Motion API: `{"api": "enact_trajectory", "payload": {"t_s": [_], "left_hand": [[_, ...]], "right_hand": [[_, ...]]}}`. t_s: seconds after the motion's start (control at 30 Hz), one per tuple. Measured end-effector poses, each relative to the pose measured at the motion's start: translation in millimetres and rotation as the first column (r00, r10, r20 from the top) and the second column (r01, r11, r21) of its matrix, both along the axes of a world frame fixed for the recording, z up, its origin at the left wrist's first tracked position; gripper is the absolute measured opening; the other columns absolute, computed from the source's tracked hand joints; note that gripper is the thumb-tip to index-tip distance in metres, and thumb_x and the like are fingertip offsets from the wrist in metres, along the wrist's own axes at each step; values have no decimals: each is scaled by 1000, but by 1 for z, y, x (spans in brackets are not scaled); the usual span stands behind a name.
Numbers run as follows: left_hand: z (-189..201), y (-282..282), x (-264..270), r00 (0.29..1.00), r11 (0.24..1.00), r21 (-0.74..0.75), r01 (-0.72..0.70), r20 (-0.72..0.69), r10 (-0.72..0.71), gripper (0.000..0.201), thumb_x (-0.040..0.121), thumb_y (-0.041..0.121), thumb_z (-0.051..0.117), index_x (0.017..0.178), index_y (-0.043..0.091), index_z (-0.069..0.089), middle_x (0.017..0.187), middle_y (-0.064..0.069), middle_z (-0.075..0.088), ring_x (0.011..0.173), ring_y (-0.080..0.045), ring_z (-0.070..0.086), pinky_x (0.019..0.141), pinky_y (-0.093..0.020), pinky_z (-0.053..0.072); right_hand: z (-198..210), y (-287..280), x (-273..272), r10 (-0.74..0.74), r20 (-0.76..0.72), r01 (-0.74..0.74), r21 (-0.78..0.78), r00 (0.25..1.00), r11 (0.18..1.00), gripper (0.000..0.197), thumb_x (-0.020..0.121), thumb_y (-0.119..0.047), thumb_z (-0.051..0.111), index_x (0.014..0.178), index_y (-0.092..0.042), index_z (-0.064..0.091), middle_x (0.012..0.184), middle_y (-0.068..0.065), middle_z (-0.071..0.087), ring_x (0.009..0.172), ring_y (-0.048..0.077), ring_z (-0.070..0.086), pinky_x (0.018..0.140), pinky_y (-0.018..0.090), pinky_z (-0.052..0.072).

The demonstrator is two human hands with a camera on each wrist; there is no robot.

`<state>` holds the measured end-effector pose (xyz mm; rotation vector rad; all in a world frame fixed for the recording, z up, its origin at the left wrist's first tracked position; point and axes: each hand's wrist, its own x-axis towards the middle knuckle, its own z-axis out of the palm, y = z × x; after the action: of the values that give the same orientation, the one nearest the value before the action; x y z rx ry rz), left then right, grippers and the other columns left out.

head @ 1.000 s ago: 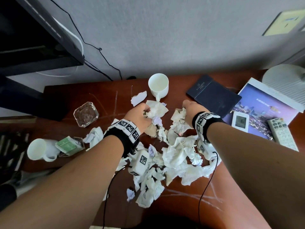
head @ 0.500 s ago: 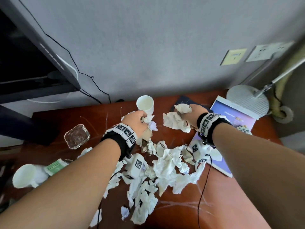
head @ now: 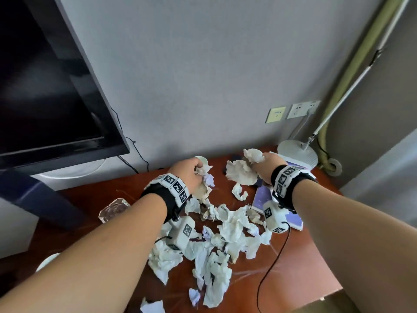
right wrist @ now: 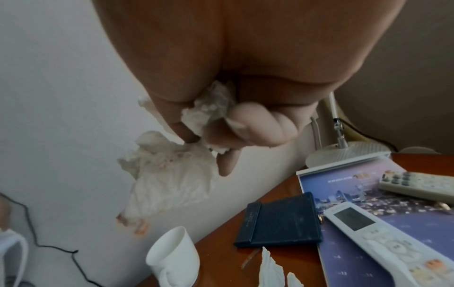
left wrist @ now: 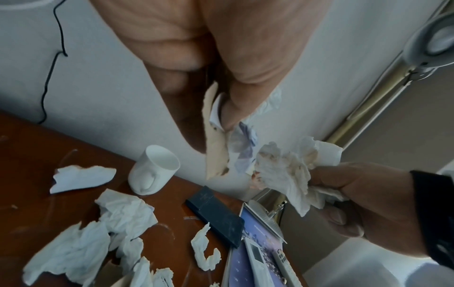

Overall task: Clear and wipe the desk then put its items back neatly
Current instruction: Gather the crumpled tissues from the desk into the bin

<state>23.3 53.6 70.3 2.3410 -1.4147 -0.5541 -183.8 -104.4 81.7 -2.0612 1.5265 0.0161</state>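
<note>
Crumpled white tissues [head: 221, 233] lie heaped on the red-brown desk [head: 300, 263]. My left hand [head: 196, 172] is raised above the pile and grips a wad of tissues and paper scraps [head: 204, 179]; in the left wrist view the scraps [left wrist: 236, 151] hang from its curled fingers [left wrist: 236, 81]. My right hand [head: 257, 162] is raised to the right of it and clutches a stained tissue wad [head: 241, 175]. In the right wrist view that wad [right wrist: 169, 174] dangles below the curled fingers [right wrist: 245, 124].
At the back stand a white cup [left wrist: 157, 172], a dark folder [right wrist: 280, 219], a magazine [right wrist: 356, 196] carrying a white remote [right wrist: 383, 236] and a grey remote [right wrist: 417, 184], and a lamp base [head: 297, 152]. A glass ashtray [head: 112, 208] and a TV screen [head: 45, 98] are on the left.
Both hands have lifted off the desk, each carrying the tissues it gripped. The head view has tilted up toward the wall.
</note>
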Motion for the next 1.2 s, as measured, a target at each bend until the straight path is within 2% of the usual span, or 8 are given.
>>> {"api": "enact_trajectory", "payload": {"t_s": [0.23, 0.37, 0.5, 0.67, 0.8, 0.87, 0.97, 1.2], "left_hand": [[48, 41, 3, 998, 991, -119, 66, 30, -63, 15, 90, 21, 68, 103, 24, 65, 97, 0, 70, 79, -21, 57, 64, -24, 35], [80, 68, -6, 992, 983, -148, 110, 85, -98, 14, 90, 23, 68, 91, 29, 56, 81, 4, 61, 69, -20, 53, 50, -23, 32], [116, 92, -15, 984, 972, -183, 145, 128, -123, 15, 88, 22, 67, 88, 28, 54, 75, 8, 56, 72, -20, 53, 50, -20, 30], [151, 128, -33, 975, 959, -230, 166, 185, -124, 13, 89, 20, 67, 89, 27, 55, 75, 7, 57, 73, -21, 55, 52, -24, 33], [158, 166, -55, 971, 951, -253, 177, 205, -126, 13, 89, 17, 66, 89, 25, 56, 77, 3, 60, 70, -21, 55, 54, -26, 34], [159, 188, -73, 970, 944, -264, 197, 190, -149, 9, 89, 17, 65, 90, 24, 60, 79, 2, 62, 72, -22, 57, 55, -25, 36], [154, 223, -103, 971, 925, -310, 221, 156, -180, 4, 90, 21, 66, 92, 24, 64, 81, 4, 65, 76, -22, 61, 62, -27, 42], [153, 312, -131, 955, 922, -267, 280, 175, -240, 15, 90, 19, 65, 85, 31, 57, 75, 10, 59, 71, -18, 57, 63, -25, 41]], "right_hand": [[62, 88, -9, -174, 69, 177, -45, 982, 983, 38, 103, -20, 54, 140, -9, 55, 140, 12, 59, 127, 31, 57, 83, 26, 46], [96, 134, -25, 85, -387, -201, -269, 918, 942, 39, 109, -9, 38, 148, -8, 42, 148, 4, 50, 137, 24, 49, 102, 29, 42], [120, 147, -41, 49, -358, -189, -369, 933, 910, 38, 108, -10, 39, 146, -7, 45, 145, 4, 53, 136, 24, 49, 109, 33, 43], [153, 193, -66, -16, -204, -87, -487, 979, 869, 38, 107, -7, 43, 145, -6, 43, 139, 4, 56, 129, 24, 56, 105, 32, 48], [158, 238, -96, -34, -137, -19, -372, 990, 928, 36, 108, -9, 39, 142, -6, 49, 140, 4, 56, 129, 24, 55, 104, 30, 47], [156, 256, -120, -83, -32, 70, -304, 996, 950, 33, 105, -14, 47, 136, -6, 55, 136, 8, 60, 113, 21, 58, 85, 20, 48], [150, 280, -154, -120, -94, 78, -360, 988, 930, 33, 99, -22, 59, 128, -7, 64, 121, 14, 66, 90, 16, 50, 55, 18, 31], [152, 356, -185, -178, -81, 145, -314, 981, 938, 16, 96, -25, 62, 111, -18, 65, 74, -2, 47, 83, 17, 50, 52, 21, 31]]}}
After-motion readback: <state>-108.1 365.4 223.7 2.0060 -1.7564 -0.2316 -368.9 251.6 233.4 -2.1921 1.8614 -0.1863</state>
